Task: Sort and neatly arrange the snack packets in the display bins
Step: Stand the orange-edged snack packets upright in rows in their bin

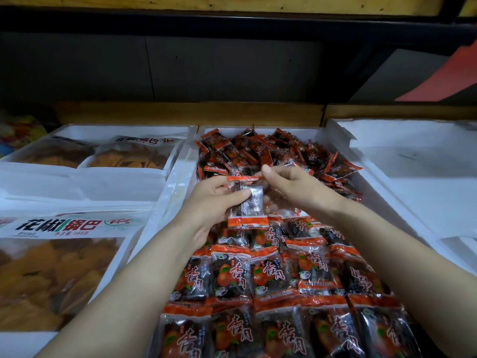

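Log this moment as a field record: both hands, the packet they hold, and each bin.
left hand: grips the held packet from its left side, thumb across it
right hand: pinches the held packet's top seal
held packet: upright above the middle bin, seam side toward the camera
middle bin: neat rows of packets at the near end, loose heap at the far end
left bin: large bags of crisps lying flat
right bin: white lining in view
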Tool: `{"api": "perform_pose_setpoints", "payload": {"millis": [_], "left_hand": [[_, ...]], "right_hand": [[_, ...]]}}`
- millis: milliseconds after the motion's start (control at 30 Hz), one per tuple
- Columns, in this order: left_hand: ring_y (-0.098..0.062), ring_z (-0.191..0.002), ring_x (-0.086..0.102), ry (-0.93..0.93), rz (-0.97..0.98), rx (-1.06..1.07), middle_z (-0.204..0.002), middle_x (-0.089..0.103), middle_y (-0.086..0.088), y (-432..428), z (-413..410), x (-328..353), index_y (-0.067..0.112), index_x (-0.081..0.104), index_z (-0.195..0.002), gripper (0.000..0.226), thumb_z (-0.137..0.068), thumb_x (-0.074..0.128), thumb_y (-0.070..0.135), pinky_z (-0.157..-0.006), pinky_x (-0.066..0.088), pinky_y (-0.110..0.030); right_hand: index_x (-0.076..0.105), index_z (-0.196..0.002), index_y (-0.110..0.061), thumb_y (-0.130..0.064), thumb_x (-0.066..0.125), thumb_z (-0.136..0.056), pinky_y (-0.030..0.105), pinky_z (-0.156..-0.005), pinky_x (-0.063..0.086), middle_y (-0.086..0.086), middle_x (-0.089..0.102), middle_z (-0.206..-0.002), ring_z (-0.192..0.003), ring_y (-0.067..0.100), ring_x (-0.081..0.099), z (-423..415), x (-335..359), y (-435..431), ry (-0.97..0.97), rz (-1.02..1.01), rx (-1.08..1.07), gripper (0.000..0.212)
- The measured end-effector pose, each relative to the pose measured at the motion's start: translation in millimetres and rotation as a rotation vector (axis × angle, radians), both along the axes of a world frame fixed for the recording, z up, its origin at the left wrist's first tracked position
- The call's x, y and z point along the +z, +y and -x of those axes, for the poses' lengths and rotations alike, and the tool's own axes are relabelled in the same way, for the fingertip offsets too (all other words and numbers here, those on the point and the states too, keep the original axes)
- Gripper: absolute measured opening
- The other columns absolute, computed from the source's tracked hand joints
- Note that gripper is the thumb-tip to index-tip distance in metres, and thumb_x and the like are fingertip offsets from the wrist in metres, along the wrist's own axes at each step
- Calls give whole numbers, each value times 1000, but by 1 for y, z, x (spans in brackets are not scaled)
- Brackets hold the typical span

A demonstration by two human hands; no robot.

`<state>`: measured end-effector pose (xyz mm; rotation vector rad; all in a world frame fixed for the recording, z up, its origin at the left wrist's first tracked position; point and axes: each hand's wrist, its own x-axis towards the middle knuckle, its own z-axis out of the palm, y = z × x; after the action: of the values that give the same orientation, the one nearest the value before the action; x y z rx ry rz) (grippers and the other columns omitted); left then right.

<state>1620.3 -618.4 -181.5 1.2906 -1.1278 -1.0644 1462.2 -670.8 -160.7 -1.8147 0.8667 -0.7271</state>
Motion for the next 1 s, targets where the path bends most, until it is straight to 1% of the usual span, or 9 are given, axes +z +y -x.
{"api": "perform_pose_setpoints", "payload": {"millis": [67, 200, 267, 367, 467, 567, 800, 933, 1000], "left_hand": [[-2, -70, 69, -23, 54, 14, -89, 74, 3, 0, 3, 0, 17, 66, -95, 13, -86, 69, 10, -56, 51, -13], [-11, -91, 68, -102, 67, 3, -99, 71, -1, -3, 13, -4, 17, 63, -107, 19, -91, 64, 27, -80, 55, -24], [-17, -89, 67, -51, -11, -29, -104, 67, -6, -4, 15, -3, 12, 58, -116, 34, -95, 52, 39, -77, 58, -28], [-24, -83, 68, 90, -106, -90, -99, 68, -13, -3, 17, 2, 9, 57, -105, 50, -99, 32, 52, -73, 59, -31], [-26, -84, 71, 336, -39, -127, -97, 71, -17, -4, 14, 5, 8, 59, -105, 43, -101, 35, 44, -76, 59, -35], [-20, -84, 70, 384, 45, -104, -102, 70, -16, -4, 11, 6, 2, 60, -109, 18, -98, 48, 11, -75, 60, -34], [-13, -85, 70, -55, 162, -126, -104, 71, -6, -4, 15, -5, 13, 61, -116, 30, -92, 56, -3, -65, 59, -24], [-5, -73, 66, -483, 281, -78, -80, 67, 6, -9, 20, -16, 24, 62, -92, 16, -88, 67, 9, -65, 54, -23], [-6, -93, 61, -814, 333, -22, -100, 66, 9, -10, 21, -21, 26, 61, -108, 20, -89, 67, 25, -84, 49, -25]], "right_hand": [[62, -91, -10, -24, 56, -91, 13, -50, 46, 3, 58, -66, -52, 6, 58, 3, 3, 1, 19, 53, 18, 16], [66, -86, -11, -17, 64, -85, 24, -55, 54, 1, 68, -69, -57, 12, 63, 11, 7, -6, 2, 180, -77, 6], [65, -84, -13, -16, 63, -87, 31, -64, 57, 6, 69, -81, -67, 17, 66, 14, 9, -10, -133, 348, -219, 5], [64, -78, -19, -17, 68, -84, 31, -76, 56, 1, 68, -83, -79, 14, 65, 14, 12, -11, -156, 630, -245, 8], [68, -76, -19, -17, 75, -77, 27, -81, 51, -5, 65, -84, -83, 7, 62, 8, 4, -10, 40, 762, -86, 7], [72, -80, -20, -19, 77, -75, 23, -83, 50, -7, 63, -89, -87, 4, 59, 5, -6, -11, 158, 813, 58, 7], [54, -125, -19, -29, 68, -83, 5, -87, 41, -14, 53, -115, -105, -3, 52, 11, -1, -16, 139, 710, -134, 45], [68, -92, -14, -21, 72, -80, 24, -74, 55, 0, 70, -88, -80, 12, 66, 20, 5, -21, 167, 502, -29, 15], [68, -81, -18, -19, 71, -80, 19, -63, 53, 0, 69, -77, -69, 7, 64, 32, 10, -27, 152, 493, -82, 3]]}}
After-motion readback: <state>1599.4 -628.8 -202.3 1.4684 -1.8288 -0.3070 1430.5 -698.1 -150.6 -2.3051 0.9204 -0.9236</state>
